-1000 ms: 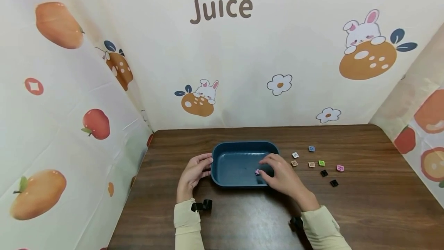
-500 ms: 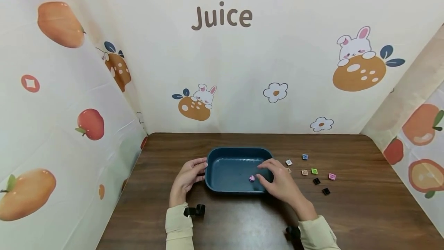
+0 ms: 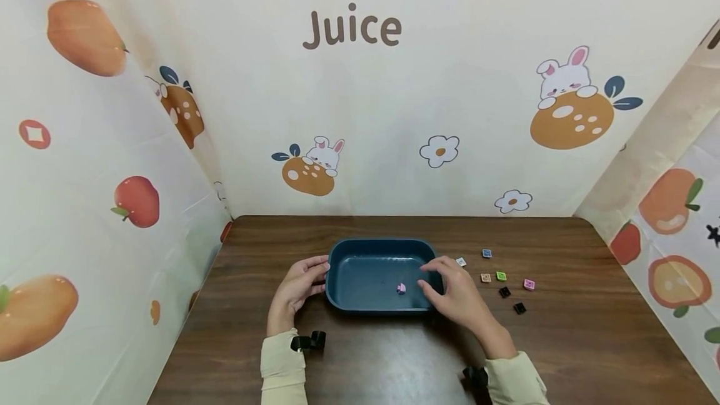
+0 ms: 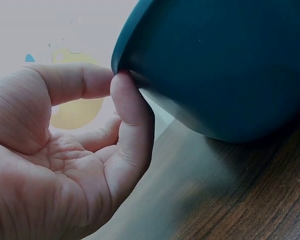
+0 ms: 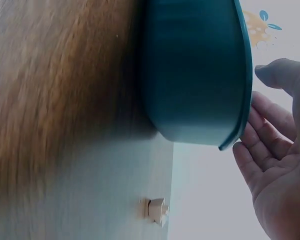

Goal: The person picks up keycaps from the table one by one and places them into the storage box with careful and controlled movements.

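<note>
A dark blue, round-cornered plastic tray stands on the table, and one small pink block lies on its floor, right of the middle. My left hand holds the tray's left end; in the left wrist view its thumb and a finger pinch the rim. My right hand is over the tray's right end with nothing in it. Its thumb and index finger are spread apart, to the right of the pink block. In the right wrist view the fingers are beside the tray's rim.
Right of the tray lie several small square blocks: white, blue, tan, green, pink and black ones. A printed curtain hangs behind the wooden table.
My right hand has drawn a little to the right, away from the pink block, which stays in the tray. The left hand keeps its hold. The head view has shifted.
</note>
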Demonstrator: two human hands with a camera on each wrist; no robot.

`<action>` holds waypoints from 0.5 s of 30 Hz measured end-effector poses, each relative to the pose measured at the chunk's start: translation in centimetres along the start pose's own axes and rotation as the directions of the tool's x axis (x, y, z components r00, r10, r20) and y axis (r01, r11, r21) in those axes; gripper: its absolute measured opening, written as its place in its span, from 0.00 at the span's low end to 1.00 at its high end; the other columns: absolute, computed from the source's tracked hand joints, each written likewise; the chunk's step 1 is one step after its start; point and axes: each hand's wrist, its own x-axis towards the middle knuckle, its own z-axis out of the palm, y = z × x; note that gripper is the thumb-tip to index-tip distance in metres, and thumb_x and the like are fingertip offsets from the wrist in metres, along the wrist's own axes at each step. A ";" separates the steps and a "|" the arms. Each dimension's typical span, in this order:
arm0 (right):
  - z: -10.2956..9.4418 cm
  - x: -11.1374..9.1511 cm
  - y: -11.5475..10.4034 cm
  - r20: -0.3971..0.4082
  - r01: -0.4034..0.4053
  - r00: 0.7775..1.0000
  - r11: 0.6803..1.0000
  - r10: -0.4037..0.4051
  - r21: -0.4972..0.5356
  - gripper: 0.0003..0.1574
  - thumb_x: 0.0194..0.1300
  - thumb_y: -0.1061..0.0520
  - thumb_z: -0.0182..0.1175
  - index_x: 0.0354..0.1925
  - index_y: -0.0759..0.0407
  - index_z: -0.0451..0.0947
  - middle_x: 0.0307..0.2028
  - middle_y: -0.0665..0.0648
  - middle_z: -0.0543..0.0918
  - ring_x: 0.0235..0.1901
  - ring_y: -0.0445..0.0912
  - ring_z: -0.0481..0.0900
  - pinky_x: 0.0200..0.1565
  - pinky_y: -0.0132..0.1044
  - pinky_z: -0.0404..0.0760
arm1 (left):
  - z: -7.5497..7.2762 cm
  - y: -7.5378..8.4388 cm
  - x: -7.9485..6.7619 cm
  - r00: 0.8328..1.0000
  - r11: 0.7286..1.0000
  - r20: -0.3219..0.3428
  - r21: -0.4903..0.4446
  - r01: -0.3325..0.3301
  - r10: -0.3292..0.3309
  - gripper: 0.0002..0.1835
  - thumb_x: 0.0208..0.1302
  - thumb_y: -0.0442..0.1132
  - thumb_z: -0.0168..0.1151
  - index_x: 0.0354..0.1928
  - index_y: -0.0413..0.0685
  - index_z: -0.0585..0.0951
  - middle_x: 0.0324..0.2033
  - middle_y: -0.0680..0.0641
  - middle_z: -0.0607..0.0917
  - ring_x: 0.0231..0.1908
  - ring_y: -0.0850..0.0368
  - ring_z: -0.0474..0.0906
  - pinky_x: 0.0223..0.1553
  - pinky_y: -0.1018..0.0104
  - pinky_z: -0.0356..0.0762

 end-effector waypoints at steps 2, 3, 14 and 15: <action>-0.2 -0.1 0.2 -0.011 0.001 1.000 1.000 -0.001 -0.003 0.16 0.62 0.59 0.76 0.49 0.57 0.87 0.48 0.52 0.87 0.49 0.49 0.85 0.51 0.52 0.86 | -0.1 0.1 0.1 1.000 1.000 0.000 0.003 0.004 -0.004 0.25 0.79 0.38 0.59 0.71 0.32 0.73 0.42 0.51 0.87 0.39 0.63 0.83 0.38 0.72 0.85; -0.3 -0.1 0.3 -0.017 0.001 1.000 1.000 -0.001 -0.009 0.16 0.62 0.59 0.76 0.49 0.56 0.87 0.47 0.51 0.87 0.49 0.49 0.85 0.51 0.52 0.86 | -0.1 0.1 0.1 1.000 1.000 0.003 0.004 0.004 -0.004 0.25 0.79 0.38 0.59 0.71 0.32 0.73 0.42 0.51 0.87 0.39 0.63 0.84 0.38 0.72 0.85; -1.3 -1.4 2.0 -0.049 -0.044 0.998 0.998 0.042 -0.043 0.16 0.62 0.60 0.76 0.49 0.59 0.87 0.47 0.53 0.87 0.49 0.49 0.84 0.50 0.53 0.85 | -0.1 0.2 0.2 1.000 1.000 -0.010 0.008 0.024 -0.024 0.26 0.79 0.39 0.60 0.72 0.33 0.72 0.45 0.49 0.87 0.42 0.62 0.84 0.40 0.69 0.85; -1.5 -1.6 2.2 -0.060 -0.048 0.997 0.998 0.045 -0.052 0.16 0.62 0.61 0.76 0.48 0.59 0.87 0.47 0.53 0.87 0.49 0.50 0.84 0.50 0.53 0.84 | 0.0 0.1 0.1 1.000 1.000 -0.009 0.009 0.027 -0.027 0.26 0.79 0.39 0.60 0.72 0.34 0.72 0.45 0.50 0.87 0.42 0.62 0.84 0.40 0.69 0.85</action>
